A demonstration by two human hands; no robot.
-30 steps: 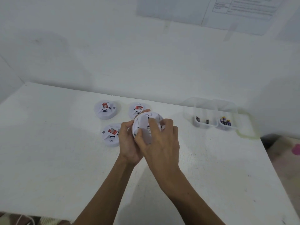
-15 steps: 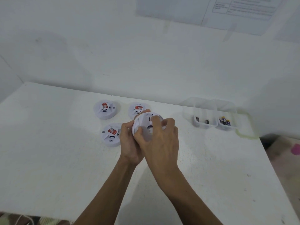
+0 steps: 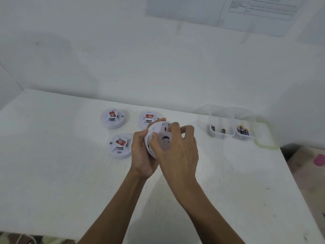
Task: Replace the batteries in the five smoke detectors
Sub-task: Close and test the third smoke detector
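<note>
- While the left hand (image 3: 142,155) grips the smoke detector (image 3: 164,140) by its rim above the table's (image 3: 52,173) middle, the right hand (image 3: 177,152) curls thumb and fingers on its back.
- Three other detectors (image 3: 120,146) near the far edge look not yet opened; a fifth is not seen.
- Batteries (image 3: 242,130) wait in tubs (image 3: 216,136) at the far right corner, so most work seems left.

Soft, even, cool-white light fills the scene; the white worktop (image 3: 52,173) and wall (image 3: 123,59) wash together with little contrast. A broad, faint shadow lies on the wall above the worktop's far left corner, and a paler one toward its near edge. The worktop's far edge bows from the wide lens. Print on the taped sheet (image 3: 263,7) is blurred.
</note>
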